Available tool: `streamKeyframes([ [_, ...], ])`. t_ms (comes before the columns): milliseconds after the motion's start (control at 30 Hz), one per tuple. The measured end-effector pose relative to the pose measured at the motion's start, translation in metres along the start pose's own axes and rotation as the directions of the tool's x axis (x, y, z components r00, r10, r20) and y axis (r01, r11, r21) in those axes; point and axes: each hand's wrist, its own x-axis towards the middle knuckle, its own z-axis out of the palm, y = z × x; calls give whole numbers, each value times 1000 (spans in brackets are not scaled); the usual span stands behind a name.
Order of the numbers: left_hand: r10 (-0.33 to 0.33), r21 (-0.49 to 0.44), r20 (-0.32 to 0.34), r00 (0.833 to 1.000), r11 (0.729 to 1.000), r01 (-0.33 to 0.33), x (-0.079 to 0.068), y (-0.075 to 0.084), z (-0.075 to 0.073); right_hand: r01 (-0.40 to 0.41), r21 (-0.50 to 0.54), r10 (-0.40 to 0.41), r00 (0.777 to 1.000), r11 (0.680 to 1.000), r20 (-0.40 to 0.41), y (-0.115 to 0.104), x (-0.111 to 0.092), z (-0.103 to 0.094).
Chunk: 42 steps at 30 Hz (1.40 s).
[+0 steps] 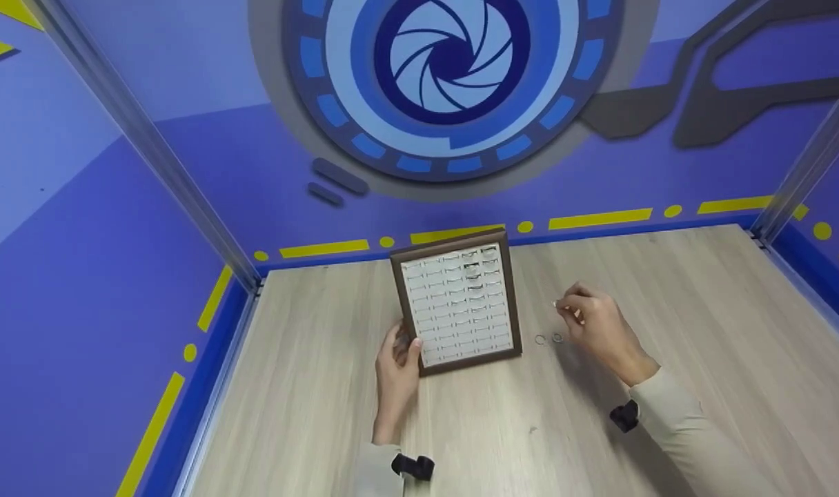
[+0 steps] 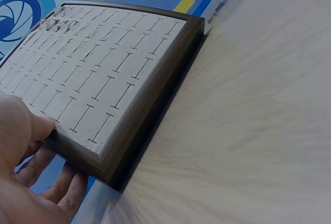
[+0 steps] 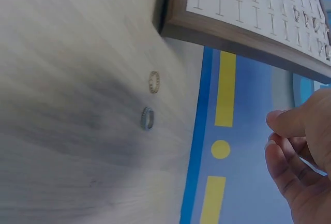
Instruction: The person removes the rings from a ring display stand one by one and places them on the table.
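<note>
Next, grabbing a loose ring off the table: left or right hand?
Right, I'd say: the right hand hovers nearer the loose rings, while the left hand is busy holding the framed board.

My left sleeve (image 1: 378,471) and right sleeve (image 1: 695,431), long and plain beige, each bearing a small black wrist camera (image 1: 423,469).

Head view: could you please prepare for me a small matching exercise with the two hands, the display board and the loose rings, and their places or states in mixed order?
1. Left hand
2. Right hand
3. Display board
4. Two loose rings

A. White face with a brown rim
B. Gripping the board at its side
C. Lying on the table
D. Raised, to the right of the board

Pairs: 1-B, 2-D, 3-A, 4-C
</note>
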Motion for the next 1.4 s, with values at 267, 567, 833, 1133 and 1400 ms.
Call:
streamKeyframes([
  [267, 10, 5, -8, 1000, 1000, -10, -1, 0, -1, -96, -15, 96, 995, 995, 31, 11, -15, 4],
  [567, 7, -10, 2, 1000, 1000, -7, -1, 1, -1, -143, -26, 144, 988, 989, 62, 22, -26, 10],
  [833, 12, -4, -10, 1000, 1000, -12, -2, -1, -1, -170, -36, 173, 980, 985, 101, 31, -32, 13],
  [1133, 22, -5, -15, 1000, 1000, -22, -2, -2, -1, -164, -42, 168, 976, 986, 141, 36, -37, 14],
  [1400, 18, 1, -4, 1000, 1000, -18, -2, -1, -1, -162, -79, 174, 968, 984, 178, 39, -38, 15],
])
